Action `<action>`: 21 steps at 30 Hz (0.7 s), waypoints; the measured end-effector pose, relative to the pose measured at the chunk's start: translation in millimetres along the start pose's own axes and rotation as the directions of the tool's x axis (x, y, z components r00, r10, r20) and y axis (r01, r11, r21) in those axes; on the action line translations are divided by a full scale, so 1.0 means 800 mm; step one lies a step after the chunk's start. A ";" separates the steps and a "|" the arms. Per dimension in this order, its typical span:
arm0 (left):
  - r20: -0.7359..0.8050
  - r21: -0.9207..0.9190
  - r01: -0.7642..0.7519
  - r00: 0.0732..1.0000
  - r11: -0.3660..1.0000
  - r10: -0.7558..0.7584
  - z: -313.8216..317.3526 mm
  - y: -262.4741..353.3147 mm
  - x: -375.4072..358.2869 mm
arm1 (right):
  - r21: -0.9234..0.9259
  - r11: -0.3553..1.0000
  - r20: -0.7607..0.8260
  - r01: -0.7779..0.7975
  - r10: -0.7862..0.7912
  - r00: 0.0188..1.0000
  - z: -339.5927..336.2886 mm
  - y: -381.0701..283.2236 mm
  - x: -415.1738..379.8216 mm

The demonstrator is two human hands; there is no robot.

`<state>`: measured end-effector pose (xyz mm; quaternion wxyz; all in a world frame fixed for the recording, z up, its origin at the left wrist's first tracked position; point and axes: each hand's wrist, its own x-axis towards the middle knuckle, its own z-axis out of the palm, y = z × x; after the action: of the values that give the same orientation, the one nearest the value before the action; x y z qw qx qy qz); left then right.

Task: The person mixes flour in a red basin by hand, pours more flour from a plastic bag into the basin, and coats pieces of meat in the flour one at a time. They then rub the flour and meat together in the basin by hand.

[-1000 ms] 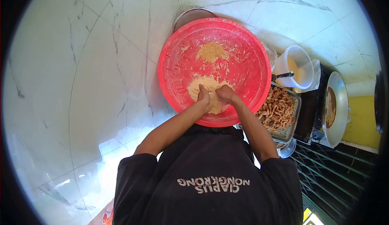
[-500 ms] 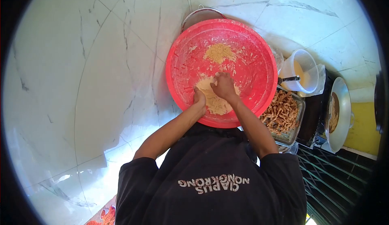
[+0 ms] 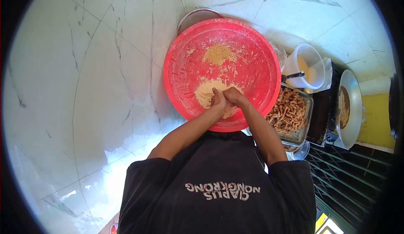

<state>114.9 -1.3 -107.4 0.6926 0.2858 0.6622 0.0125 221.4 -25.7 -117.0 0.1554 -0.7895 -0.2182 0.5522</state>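
A large red basin point(image 3: 170, 80) holds a heap of pale flour point(image 3: 205, 91) on its near side and a patch of coarser yellowish crumbs point(image 3: 219, 54) further back. My left hand point(image 3: 218, 100) is down at the flour, its thumb raised and its other fingers mostly hidden. Close against it, my right hand point(image 3: 234, 96) has its fingers curled over. Both hands are closed and meet over the near part of the heap. Whatever lies between them is hidden.
To the basin's right stands a glass tray point(image 3: 309, 122) of fried brown pieces point(image 3: 288, 111). Behind it is a clear plastic tub point(image 3: 309, 55) of yellowish liquid with a dark handle. A wide metal wok point(image 3: 357, 107) sits farther right. White marbled tiles point(image 3: 113, 82) surround the basin.
My right hand has come down and nearer to me, and my left hand has moved right, so the two now meet. The whole view has shifted slightly.
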 end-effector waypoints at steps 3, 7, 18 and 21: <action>-0.066 0.134 -0.065 0.995 0.989 0.074 -0.015 0.007 -0.010 | -0.088 0.974 -0.014 0.210 -0.212 0.977 -0.021 0.018 0.008; -0.096 0.164 -0.049 0.993 0.985 0.065 -0.036 0.000 0.012 | -0.623 0.645 0.161 0.443 -0.448 0.879 -0.034 0.061 0.053; 0.037 0.164 -0.108 0.994 0.981 0.103 -0.024 0.000 -0.013 | -0.660 0.596 0.162 0.458 -0.483 0.861 -0.039 0.015 -0.003; 0.057 0.086 -0.098 0.994 0.991 0.093 -0.033 -0.026 0.052 | -0.402 0.900 -0.041 0.172 -0.205 0.978 -0.047 0.005 -0.011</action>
<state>88.2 7.6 -152.6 0.6949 0.3480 0.6292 0.0089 254.5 -33.5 -99.2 0.0542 -0.8019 -0.3940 0.4459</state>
